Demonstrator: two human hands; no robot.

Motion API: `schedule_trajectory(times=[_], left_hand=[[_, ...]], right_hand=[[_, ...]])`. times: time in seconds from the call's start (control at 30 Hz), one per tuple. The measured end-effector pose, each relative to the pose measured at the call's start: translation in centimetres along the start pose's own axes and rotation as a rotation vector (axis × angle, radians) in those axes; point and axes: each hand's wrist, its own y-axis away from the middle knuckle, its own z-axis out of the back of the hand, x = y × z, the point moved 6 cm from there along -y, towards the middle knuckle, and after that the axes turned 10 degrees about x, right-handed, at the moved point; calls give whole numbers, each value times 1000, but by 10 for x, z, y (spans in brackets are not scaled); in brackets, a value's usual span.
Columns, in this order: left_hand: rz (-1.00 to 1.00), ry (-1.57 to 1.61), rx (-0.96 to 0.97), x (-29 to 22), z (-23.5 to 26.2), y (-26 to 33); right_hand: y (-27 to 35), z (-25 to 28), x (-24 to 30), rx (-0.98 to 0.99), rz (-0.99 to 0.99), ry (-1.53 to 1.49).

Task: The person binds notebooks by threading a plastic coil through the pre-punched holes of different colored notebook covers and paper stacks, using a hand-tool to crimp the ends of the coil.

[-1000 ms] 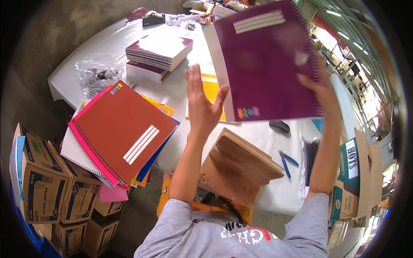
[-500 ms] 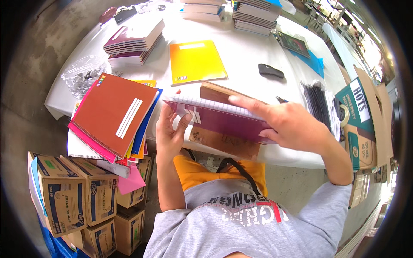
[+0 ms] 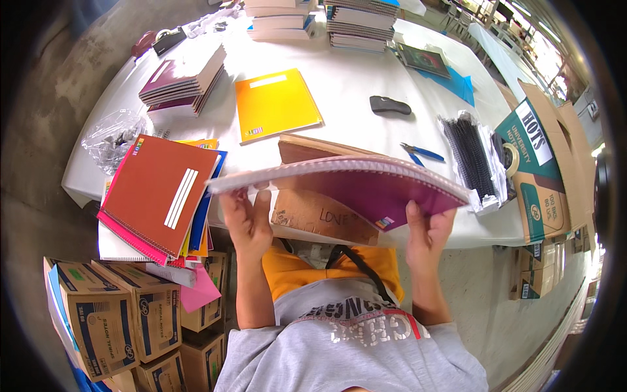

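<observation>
A purple notebook (image 3: 372, 189) is stretched between my two hands above the table's near edge, its pages sagging in a bow. Along its upper edge runs a row of punched holes; I see no coil in them. My left hand (image 3: 247, 222) is closed on its left end, the fingers partly hidden under it. At the lower right corner, my right hand (image 3: 428, 232) pinches the notebook with the thumb on the cover. Behind and below it lies a brown wooden stand (image 3: 307, 212) with handwriting on it, partly covered by the notebook.
A yellow notebook (image 3: 277, 104) lies beyond the stand. Blue-handled pliers (image 3: 423, 153), a black handheld object (image 3: 390, 105) and black binding coils (image 3: 473, 153) are to the right, beside an open carton (image 3: 539, 196). Left are notebooks topped by a brown one (image 3: 160, 196), above stacked cartons (image 3: 101, 320).
My right hand has moved from the notebook's upper edge down to its lower right corner. The notebook has turned and now bows between both hands. The pliers have come into fuller view.
</observation>
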Motion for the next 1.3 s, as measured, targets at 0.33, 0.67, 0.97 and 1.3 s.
schedule_trajectory(times=[0.33, 0.67, 0.97, 1.3], left_hand=[[310, -399, 211, 77, 5, 38], [109, -396, 218, 46, 7, -68], [182, -176, 162, 82, -5, -79], [201, -69, 98, 117, 5, -40]], right_hand=[[28, 16, -97, 236, -98, 513], [-81, -5, 12, 173, -19, 195], [-114, -19, 24, 290, 74, 361], [-101, -23, 18, 426, 72, 562]])
